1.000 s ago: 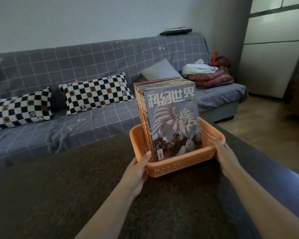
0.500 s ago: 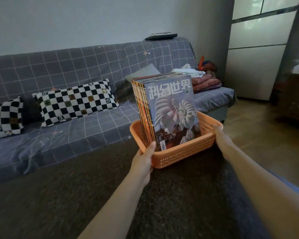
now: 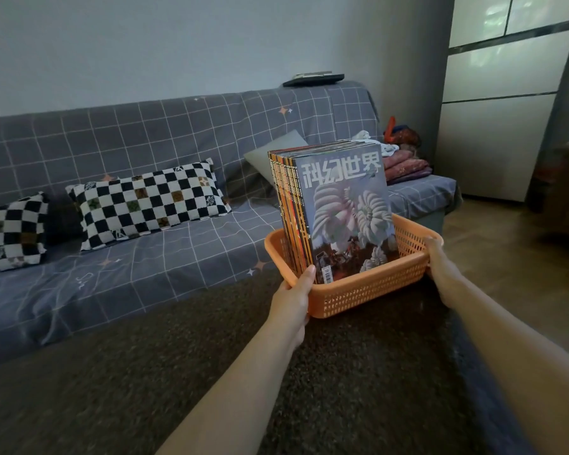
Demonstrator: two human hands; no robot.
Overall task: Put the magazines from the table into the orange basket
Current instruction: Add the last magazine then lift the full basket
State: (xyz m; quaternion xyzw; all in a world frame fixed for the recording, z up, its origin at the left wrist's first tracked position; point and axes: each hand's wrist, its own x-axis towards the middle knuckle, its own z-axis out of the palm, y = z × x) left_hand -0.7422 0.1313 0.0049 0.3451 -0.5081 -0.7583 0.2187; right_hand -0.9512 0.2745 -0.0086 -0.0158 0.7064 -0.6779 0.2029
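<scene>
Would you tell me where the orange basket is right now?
In the head view, right of centre, the orange basket sits on the dark table, held between the left hand and right hand.

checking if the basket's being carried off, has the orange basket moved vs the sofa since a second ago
Yes. The orange basket, gripped by the left hand and right hand, has shifted right along the sofa, away from the checkered pillow.

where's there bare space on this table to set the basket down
The dark speckled table lies bare left of the left hand and between both forearms, nearer than the orange plastic basket. The basket itself is crowded: upright magazines fill its left side, right hand at its right rim.
</scene>
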